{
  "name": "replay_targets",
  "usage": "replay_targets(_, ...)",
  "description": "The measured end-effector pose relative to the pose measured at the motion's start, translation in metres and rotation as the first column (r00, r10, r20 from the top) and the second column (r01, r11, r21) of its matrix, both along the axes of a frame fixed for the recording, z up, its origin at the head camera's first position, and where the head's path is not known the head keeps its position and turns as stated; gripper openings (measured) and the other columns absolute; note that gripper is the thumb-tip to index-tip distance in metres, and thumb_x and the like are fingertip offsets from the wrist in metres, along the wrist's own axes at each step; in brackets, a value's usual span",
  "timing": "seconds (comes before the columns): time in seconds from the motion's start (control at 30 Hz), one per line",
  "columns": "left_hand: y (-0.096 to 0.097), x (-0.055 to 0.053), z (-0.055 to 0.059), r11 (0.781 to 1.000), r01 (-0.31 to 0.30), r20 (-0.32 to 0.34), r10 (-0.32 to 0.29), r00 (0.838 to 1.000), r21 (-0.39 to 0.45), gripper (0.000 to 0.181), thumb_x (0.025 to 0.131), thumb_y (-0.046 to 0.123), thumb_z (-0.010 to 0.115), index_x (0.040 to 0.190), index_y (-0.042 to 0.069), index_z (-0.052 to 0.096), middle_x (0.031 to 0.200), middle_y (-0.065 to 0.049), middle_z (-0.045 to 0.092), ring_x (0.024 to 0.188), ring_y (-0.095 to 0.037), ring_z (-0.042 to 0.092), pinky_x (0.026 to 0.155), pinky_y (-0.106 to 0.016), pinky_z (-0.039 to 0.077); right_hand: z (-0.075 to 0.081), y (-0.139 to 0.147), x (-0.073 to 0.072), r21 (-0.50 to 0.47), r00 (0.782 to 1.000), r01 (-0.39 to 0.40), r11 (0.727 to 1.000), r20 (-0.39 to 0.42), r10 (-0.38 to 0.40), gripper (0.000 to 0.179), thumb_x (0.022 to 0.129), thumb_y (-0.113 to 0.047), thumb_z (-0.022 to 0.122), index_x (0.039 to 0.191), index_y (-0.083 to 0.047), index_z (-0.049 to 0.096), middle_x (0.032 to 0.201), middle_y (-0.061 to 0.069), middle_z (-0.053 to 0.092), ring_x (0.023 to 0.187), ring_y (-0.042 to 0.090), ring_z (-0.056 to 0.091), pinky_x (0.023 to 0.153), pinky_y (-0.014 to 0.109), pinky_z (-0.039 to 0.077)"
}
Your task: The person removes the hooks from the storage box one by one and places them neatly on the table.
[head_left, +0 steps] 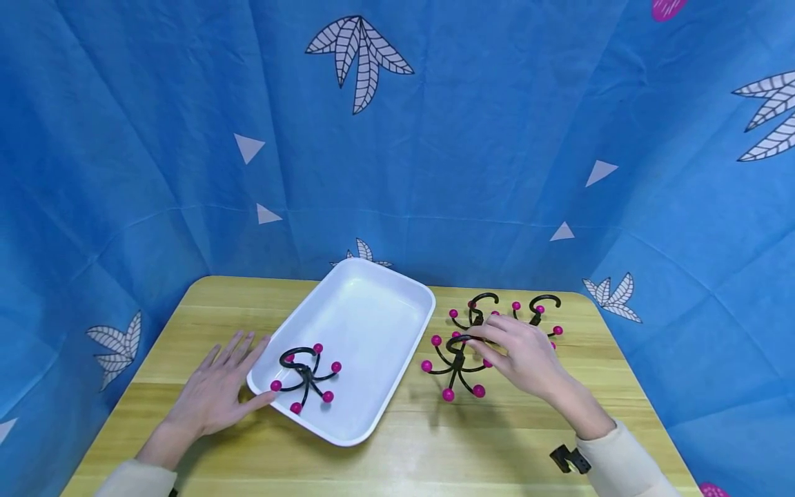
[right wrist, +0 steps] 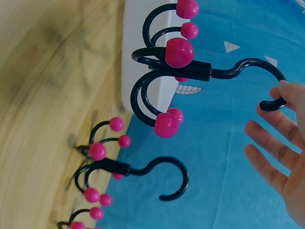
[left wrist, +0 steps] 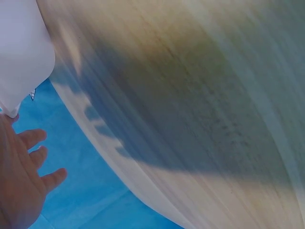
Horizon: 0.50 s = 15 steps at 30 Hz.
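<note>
My right hand (head_left: 528,355) pinches the curved hook end of a black rotating hanger hook (head_left: 458,360) with pink ball tips. In the right wrist view this hanger hook (right wrist: 190,70) hangs raised from the tabletop, its prongs spread out. My left hand (head_left: 214,393) lies at the near left rim of a white tray (head_left: 373,310), fingers straight and spread, thumb along the rim. Inside the tray, near its front left, sits another such hanger hook (head_left: 307,373). From the left wrist, the hand (left wrist: 21,176) appears beside the tray's wall (left wrist: 24,43).
Two more hanger hooks, one at the back right (head_left: 477,317) and another further right (head_left: 535,319), stand on the wooden table (head_left: 435,462) behind my right hand. A blue patterned curtain (head_left: 397,172) surrounds the table's back and sides.
</note>
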State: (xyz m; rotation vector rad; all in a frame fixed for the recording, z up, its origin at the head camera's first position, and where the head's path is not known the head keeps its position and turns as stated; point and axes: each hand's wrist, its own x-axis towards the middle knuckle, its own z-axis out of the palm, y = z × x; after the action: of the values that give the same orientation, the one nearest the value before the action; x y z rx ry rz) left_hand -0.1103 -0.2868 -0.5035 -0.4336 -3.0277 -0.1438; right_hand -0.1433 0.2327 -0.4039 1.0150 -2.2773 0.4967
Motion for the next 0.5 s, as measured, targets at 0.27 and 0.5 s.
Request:
replay_targets(0.27, 0.000, 0.000, 0.000, 1.000, 0.001, -0.007, -0.001, 1.000, 0.003, 0.103, 0.090, 0.075, 0.062, 0.168, 0.015, 0.031, 0.170, -0.024, 0.036, 0.159, -0.046, 0.031, 0.128, -0.067, 0.027, -0.006, 0.018, 0.005, 0.000, 1.000, 0.005, 1.000, 0.020, -0.005, 0.020, 0.102, -0.036, 0.070, 0.100, -0.020, 0.081, 0.088, -0.007, 0.076, 0.065, 0.005, 0.063, 0.049, 0.008, 0.035)
replay_targets(0.5, 0.000, 0.000, 0.000, 1.000, 0.001, -0.008, -0.001, 1.000, 0.009, 0.102, 0.090, 0.074, 0.063, 0.167, 0.015, 0.031, 0.170, -0.024, 0.037, 0.159, -0.046, 0.031, 0.128, -0.068, 0.028, -0.015, 0.031, 0.010, 0.027, 0.999, 0.042, 0.999, 0.029, -0.043, 0.017, 0.100, -0.031, 0.073, 0.101, -0.018, 0.082, 0.090, -0.002, 0.079, 0.066, 0.010, 0.069, 0.051, 0.011, 0.045)
